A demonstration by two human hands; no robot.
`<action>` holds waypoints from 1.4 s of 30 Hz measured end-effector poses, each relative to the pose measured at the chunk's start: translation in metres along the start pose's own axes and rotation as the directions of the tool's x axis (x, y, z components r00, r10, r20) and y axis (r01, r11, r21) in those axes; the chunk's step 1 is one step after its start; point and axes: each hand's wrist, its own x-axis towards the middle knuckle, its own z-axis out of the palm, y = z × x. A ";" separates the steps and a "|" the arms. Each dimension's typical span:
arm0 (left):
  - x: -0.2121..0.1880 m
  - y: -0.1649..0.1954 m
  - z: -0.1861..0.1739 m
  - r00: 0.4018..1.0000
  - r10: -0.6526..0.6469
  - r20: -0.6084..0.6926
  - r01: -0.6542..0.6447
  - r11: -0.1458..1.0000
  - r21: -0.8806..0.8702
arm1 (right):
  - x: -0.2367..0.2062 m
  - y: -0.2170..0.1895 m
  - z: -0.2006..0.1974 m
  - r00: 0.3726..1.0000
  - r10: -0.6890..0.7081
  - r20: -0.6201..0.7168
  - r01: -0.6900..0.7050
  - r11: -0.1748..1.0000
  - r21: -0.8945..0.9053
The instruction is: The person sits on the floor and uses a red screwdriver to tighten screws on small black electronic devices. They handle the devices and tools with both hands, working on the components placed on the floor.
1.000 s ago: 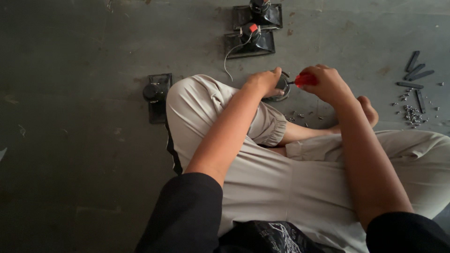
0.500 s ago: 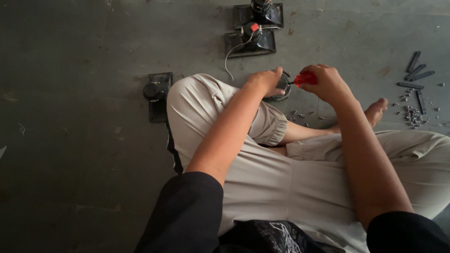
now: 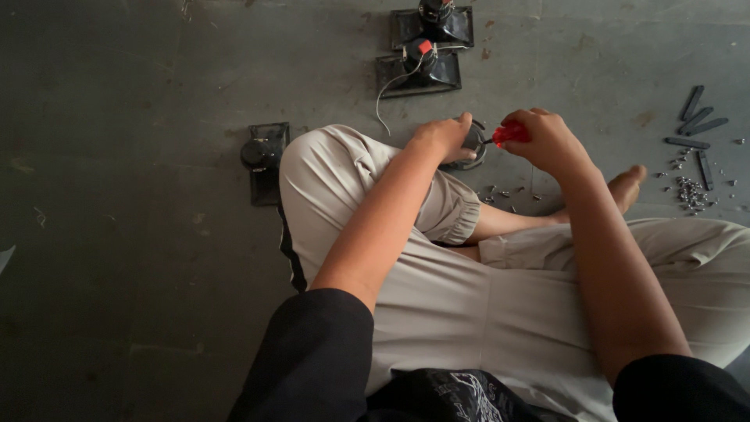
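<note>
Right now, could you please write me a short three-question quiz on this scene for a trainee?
1. True or false: the right hand holds a tool with a red handle.
2. What does the left hand grip? A) a round dark part B) a loose wire C) a flat bar
3. Where does the heap of small screws lie: to the person's right or left?

Key
1. True; the tool's tip points at the round part.
2. A; the part sits on the floor just past the knee.
3. To the right, below the dark flat bars.
</note>
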 end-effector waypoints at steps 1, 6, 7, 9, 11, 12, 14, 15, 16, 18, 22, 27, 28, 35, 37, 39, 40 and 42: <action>0.000 0.000 0.000 1.000 0.002 0.005 -0.002 1.000 0.000 | 0.001 0.000 0.000 1.000 -0.006 -0.005 0.006 1.000 -0.002; 0.000 -0.001 -0.001 1.000 0.003 0.004 -0.003 1.000 -0.012 | 0.002 0.000 0.003 0.999 0.033 0.016 -0.033 0.999 -0.013; 0.000 -0.001 -0.001 1.000 0.004 0.007 -0.004 1.000 -0.005 | 0.002 0.000 0.004 0.998 0.049 0.030 -0.049 0.999 -0.006; 0.000 0.000 -0.001 1.000 0.003 0.011 -0.003 1.000 0.008 | 0.002 0.002 0.007 0.997 0.062 0.042 -0.061 0.998 -0.003; 0.000 -0.001 0.000 1.000 0.013 0.001 -0.013 1.000 0.008 | 0.004 0.005 0.010 0.998 0.056 0.036 -0.056 0.998 -0.010; 0.000 -0.001 0.001 1.000 0.020 -0.004 -0.020 1.000 0.009 | 0.005 0.006 0.011 1.000 0.020 0.017 -0.019 1.000 -0.017; 0.002 -0.002 0.001 1.000 0.022 -0.002 -0.022 1.000 0.013 | 0.006 0.008 0.012 0.998 -0.055 -0.020 0.054 0.998 -0.034; 0.003 -0.003 0.002 1.000 0.022 0.000 -0.022 1.000 0.015 | 0.006 0.009 0.011 0.997 -0.073 -0.005 0.073 0.997 -0.019; 0.004 -0.003 0.003 1.000 0.027 -0.002 -0.027 1.000 0.014 | 0.006 0.009 0.011 0.996 -0.091 0.011 0.091 0.996 -0.002; 0.006 -0.004 0.004 0.999 0.038 -0.007 -0.038 0.999 0.012 | 0.005 0.007 0.011 0.998 -0.068 0.015 0.068 0.998 0.001; 0.009 -0.005 0.010 0.998 0.053 -0.024 -0.053 0.999 -0.004 | 0.001 -0.009 0.022 0.993 0.113 -0.028 -0.115 0.984 -0.132; 0.012 -0.008 0.010 0.997 0.077 -0.026 -0.077 0.997 0.023 | 0.002 -0.022 0.018 0.984 -0.102 -0.143 0.077 0.982 -0.172; 0.012 -0.009 0.010 0.996 0.084 -0.038 -0.084 0.996 0.016 | 0.002 -0.022 0.015 0.989 -0.108 -0.105 0.089 0.982 -0.169; 0.012 -0.006 0.009 0.998 0.067 -0.010 -0.066 0.997 0.033 | 0.001 -0.024 0.022 0.994 0.071 -0.082 -0.089 0.969 -0.231; 0.011 -0.005 0.008 0.999 0.053 0.003 -0.054 0.998 0.042 | 0.003 -0.020 0.020 0.998 -0.038 -0.047 0.033 0.994 -0.103; 0.010 -0.004 0.008 0.999 0.035 0.005 -0.035 0.999 0.036 | 0.004 -0.016 0.016 0.995 -0.090 -0.032 0.089 0.995 -0.043; 0.009 -0.004 0.008 0.999 0.043 -0.005 -0.043 0.999 0.027 | 0.003 -0.015 0.015 0.996 -0.085 -0.032 0.084 0.995 -0.052; 0.007 -0.005 0.008 0.998 0.055 -0.025 -0.054 0.998 0.011 | 0.003 -0.014 0.015 1.000 0.004 -0.019 -0.006 0.993 -0.114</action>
